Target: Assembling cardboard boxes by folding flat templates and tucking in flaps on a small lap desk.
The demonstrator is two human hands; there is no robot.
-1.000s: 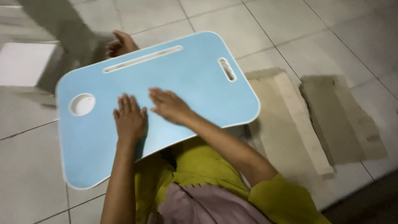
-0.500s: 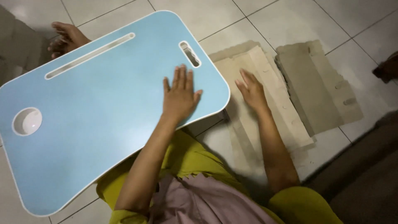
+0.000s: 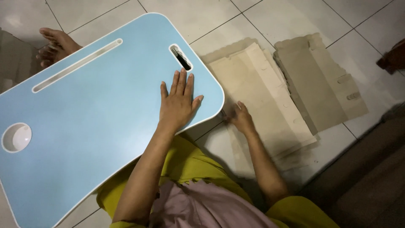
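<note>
A light blue lap table [image 3: 84, 122] with a long slot, a round cup hole and a small handle slot lies over my legs. My left hand [image 3: 178, 102] rests flat on its right part, fingers spread, just below the handle slot. Down on the floor, my right hand [image 3: 240, 118] touches the near left edge of a stack of flat beige cardboard sheets [image 3: 261, 97]; its fingers are curled at that edge, and whether they grip a sheet is unclear.
A second pile of beige cardboard [image 3: 320, 80] lies to the right of the first on the white tiled floor [image 3: 270, 21]. My bare foot [image 3: 57, 44] shows beyond the table's far edge. A dark object [image 3: 392, 59] sits at the right edge.
My right hand went from the table top to the cardboard stack on the floor, then drew back to its near edge. My left hand slid right across the table.
</note>
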